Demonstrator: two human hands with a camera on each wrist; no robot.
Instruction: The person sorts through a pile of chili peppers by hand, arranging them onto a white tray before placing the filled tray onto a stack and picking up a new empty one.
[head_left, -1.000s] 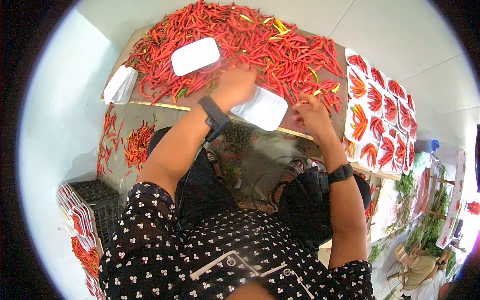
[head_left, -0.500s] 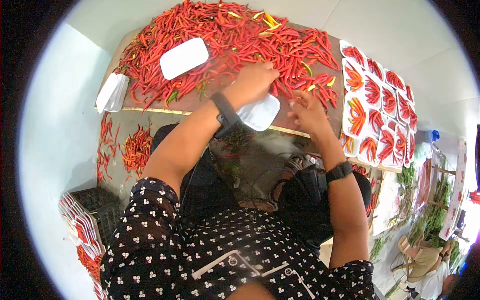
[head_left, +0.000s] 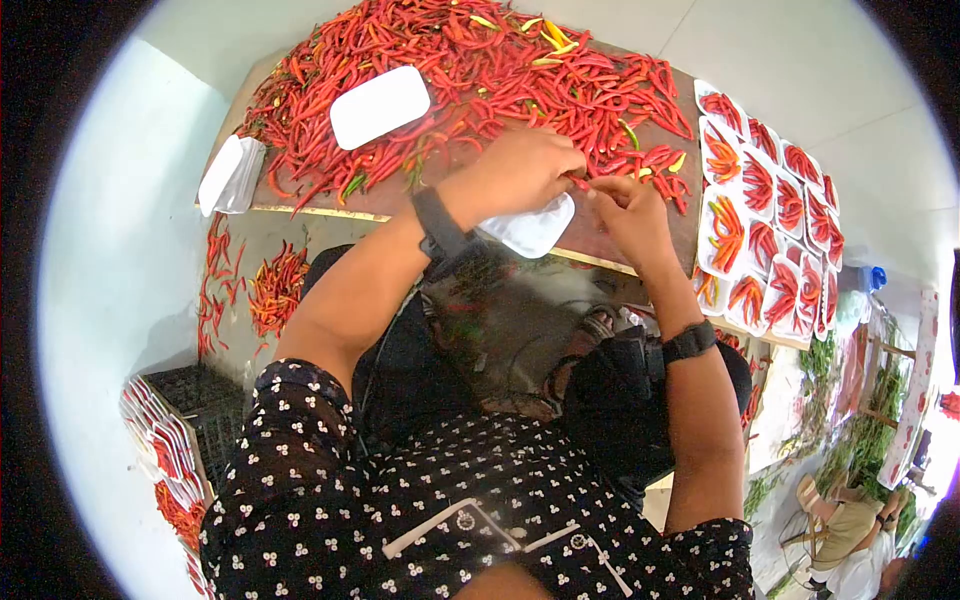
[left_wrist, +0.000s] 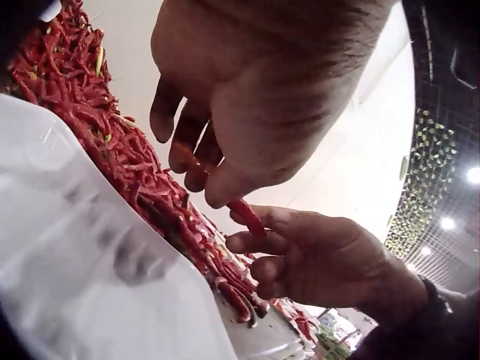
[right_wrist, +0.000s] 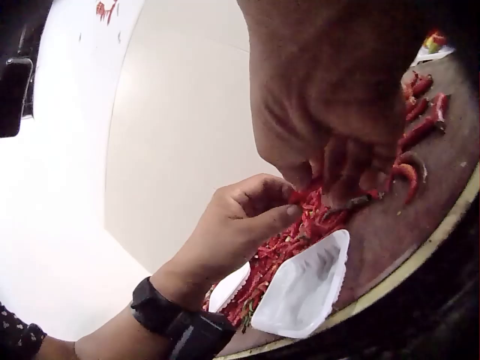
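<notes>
A red chili pepper (left_wrist: 253,219) spans the gap between both hands above the table edge. My left hand (head_left: 525,172) pinches one end between thumb and fingers. At the other end, my right hand (head_left: 635,218) holds the chili with its thumb and fingertips, the remaining fingers bent. A shallow white tray (right_wrist: 300,289) lies below the left hand at the table's front edge, partly hidden by that hand in the head view. Behind the hands spreads a large heap of red chilies (head_left: 400,40), with a few yellow and green ones among them.
Another white tray (head_left: 380,107) lies on the heap, and stacked white trays (head_left: 232,175) stand at the table's left end. Filled chili trays (head_left: 765,215) cover the right end. On the floor are loose chilies (head_left: 280,290) and a black crate (head_left: 205,410).
My left hand has moved right from over the tray toward my right hand. The two hands now meet at one red chili. The right hand's fingers have closed on its end.
</notes>
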